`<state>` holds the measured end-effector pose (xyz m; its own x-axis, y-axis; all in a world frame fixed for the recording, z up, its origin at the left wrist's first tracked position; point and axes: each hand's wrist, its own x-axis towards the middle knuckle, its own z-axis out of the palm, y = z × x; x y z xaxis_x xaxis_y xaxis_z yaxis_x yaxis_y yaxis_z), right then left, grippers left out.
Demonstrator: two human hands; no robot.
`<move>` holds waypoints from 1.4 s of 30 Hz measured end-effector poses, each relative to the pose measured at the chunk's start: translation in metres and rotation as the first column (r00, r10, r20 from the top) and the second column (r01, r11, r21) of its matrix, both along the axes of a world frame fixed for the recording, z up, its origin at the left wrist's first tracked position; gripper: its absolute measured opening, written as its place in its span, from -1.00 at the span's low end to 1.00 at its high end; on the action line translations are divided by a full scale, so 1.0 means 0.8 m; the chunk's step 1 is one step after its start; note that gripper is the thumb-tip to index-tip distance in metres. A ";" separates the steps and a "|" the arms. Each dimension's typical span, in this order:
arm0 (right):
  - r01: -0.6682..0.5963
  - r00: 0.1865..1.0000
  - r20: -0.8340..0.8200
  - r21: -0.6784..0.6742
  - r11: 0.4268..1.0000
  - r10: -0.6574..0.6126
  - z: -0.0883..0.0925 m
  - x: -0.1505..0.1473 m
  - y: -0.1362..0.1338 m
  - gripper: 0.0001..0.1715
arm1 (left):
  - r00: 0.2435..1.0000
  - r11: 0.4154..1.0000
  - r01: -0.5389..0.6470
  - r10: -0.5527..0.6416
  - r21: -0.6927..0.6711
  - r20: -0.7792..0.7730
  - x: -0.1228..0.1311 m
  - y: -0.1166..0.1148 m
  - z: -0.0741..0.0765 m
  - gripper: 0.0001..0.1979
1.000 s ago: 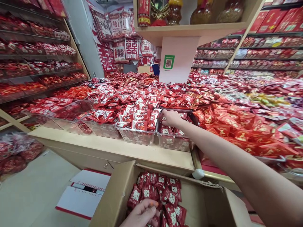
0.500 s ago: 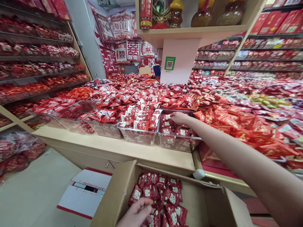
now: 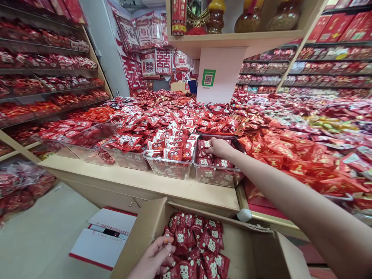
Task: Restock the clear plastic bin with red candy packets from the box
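Note:
My left hand point(image 3: 157, 255) is inside the cardboard box point(image 3: 247, 248), over a pile of small dark-red wrapped candies point(image 3: 209, 242) with white double-happiness characters. Its fingers are loosely bent and a little apart, touching the candies at the pile's left side, with none visibly lifted. Stretched forward, my right hand point(image 3: 220, 148) reaches into a clear plastic tray point(image 3: 216, 176) holding the same candies. Its fingers are bent down around a wrapped candy point(image 3: 204, 144) near the tray's back left; the fingertips are partly hidden.
Left of that tray stands a clear tray point(image 3: 170, 168) of red-and-white packets on the wooden counter point(image 3: 139, 176). Loose red packets point(image 3: 293, 155) are heaped to the right. A wooden shelf point(image 3: 241, 40) overhangs the back. A white carton point(image 3: 103, 236) lies on the floor.
My left hand has shifted left and slightly up over the candies in the box. My right hand stays in the tray, its fingers curling lower among the candies.

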<state>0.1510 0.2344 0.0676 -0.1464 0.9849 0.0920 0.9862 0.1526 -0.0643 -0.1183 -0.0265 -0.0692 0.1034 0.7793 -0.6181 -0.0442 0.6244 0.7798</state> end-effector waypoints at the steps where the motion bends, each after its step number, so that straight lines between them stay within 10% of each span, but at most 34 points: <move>1: 0.027 1.000 -0.005 0.002 1.000 -0.027 -0.002 -0.001 0.000 -0.46 | 1.000 1.000 0.002 -0.002 -0.003 0.005 0.000 0.000 0.000 -0.50; 12: 0.038 0.991 -0.124 -0.078 0.996 -0.047 0.016 0.005 0.003 -0.88 | 0.992 0.992 0.122 -0.122 -0.022 0.026 -0.003 0.002 -0.001 -0.55; 18: -0.158 0.987 0.039 -0.013 0.987 0.158 -0.003 0.019 -0.002 -0.53 | 0.986 0.986 0.164 -0.163 -0.028 0.029 -0.005 0.003 0.001 -0.53; 33: -0.396 0.911 0.173 0.106 0.912 0.375 -0.014 -0.012 -0.015 -0.70 | 0.979 0.980 0.196 -0.194 -0.022 0.060 -0.006 0.003 0.012 -0.51; 42: -0.229 0.971 0.039 -0.116 0.966 0.235 -0.016 -0.032 -0.022 -0.24 | 0.973 0.974 0.224 -0.222 -0.026 0.063 -0.008 0.003 0.016 -0.48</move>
